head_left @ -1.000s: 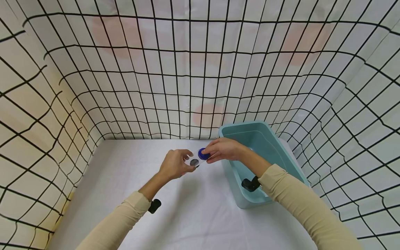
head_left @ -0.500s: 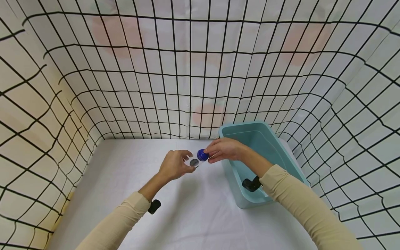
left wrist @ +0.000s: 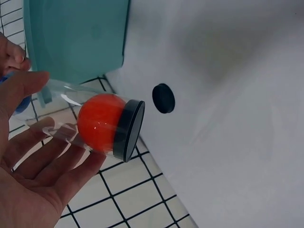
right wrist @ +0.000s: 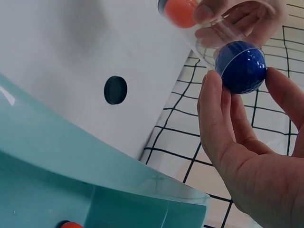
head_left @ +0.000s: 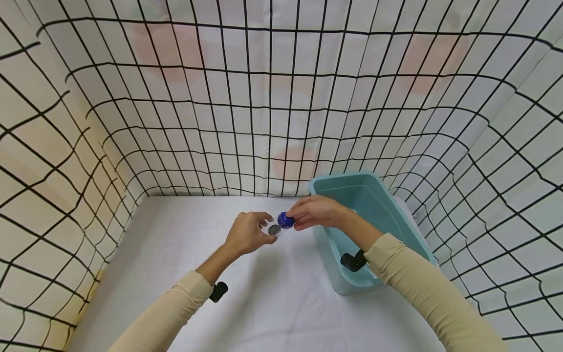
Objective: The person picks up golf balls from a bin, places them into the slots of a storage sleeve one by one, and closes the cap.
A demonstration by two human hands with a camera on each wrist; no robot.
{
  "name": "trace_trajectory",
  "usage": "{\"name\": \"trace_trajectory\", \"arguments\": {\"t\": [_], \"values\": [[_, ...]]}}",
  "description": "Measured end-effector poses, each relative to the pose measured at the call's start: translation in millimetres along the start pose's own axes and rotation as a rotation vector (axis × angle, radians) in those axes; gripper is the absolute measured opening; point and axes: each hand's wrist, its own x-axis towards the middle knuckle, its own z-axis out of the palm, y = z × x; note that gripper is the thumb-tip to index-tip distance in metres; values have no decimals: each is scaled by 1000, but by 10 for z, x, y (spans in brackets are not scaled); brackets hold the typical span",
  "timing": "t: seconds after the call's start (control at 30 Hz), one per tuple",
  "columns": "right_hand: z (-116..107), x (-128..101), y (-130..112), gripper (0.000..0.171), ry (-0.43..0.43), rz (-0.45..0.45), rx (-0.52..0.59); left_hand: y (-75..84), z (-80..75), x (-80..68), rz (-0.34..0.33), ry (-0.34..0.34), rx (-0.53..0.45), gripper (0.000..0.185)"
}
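The left hand [head_left: 246, 233] holds a clear tube [left wrist: 90, 124] on its side at the centre of the head view, fingers [left wrist: 45, 159] curled under it and thumb over the top. The tube has a dark cap [left wrist: 128, 129] at one end, and an orange ball [left wrist: 99, 121] sits inside, right against that cap. In the left wrist view the tube lies at the middle left of the frame, capped end pointing right.

The right hand [head_left: 317, 211] pinches a blue ball [right wrist: 241, 66] between thumb and fingertips [right wrist: 211, 92], closed on it. The ball sits at the tube's open mouth, touching or just at the rim; in the right wrist view it is at the upper right, with the tube just above and left of it.

Both hands are raised above the white desk [head_left: 272, 293], just left of a teal bin [head_left: 374, 195] that stands at the centre right of the head view. Something small and orange [right wrist: 69, 224] shows inside the bin at the bottom edge of the right wrist view; what it is cannot be told. A dark round spot [left wrist: 163, 98] shows on the white surface behind the hands. Grid-patterned cloth [head_left: 176, 122] walls the desk on three sides.
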Motion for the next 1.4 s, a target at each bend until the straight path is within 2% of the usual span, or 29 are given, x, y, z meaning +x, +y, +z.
{"name": "trace_trajectory", "arguments": {"t": [0.33, 0.6, 0.87, 1.03, 1.23, 1.4], "values": [[-8, -20, 8, 37, 9, -3, -19, -6, 20, 5, 5, 8, 2, 41], [-112, -60, 3, 45, 0, -25, -35, -21, 10, -6, -4, 1, -16, 37], [-438, -154, 23, 44, 72, -62, 3, -46, -8, -32, -36, -12, -17, 39], [-697, -170, 125, 44, 121, -71, 32, -81, -27, -44, -40, -11, -18, 40], [-971, -152, 340, 46, 215, -44, 105, -117, -47, -57, -28, 3, -39, 40], [-1117, -92, 514, 51, 268, 30, 172, -141, -51, -64, -44, 3, -45, 42]]}}
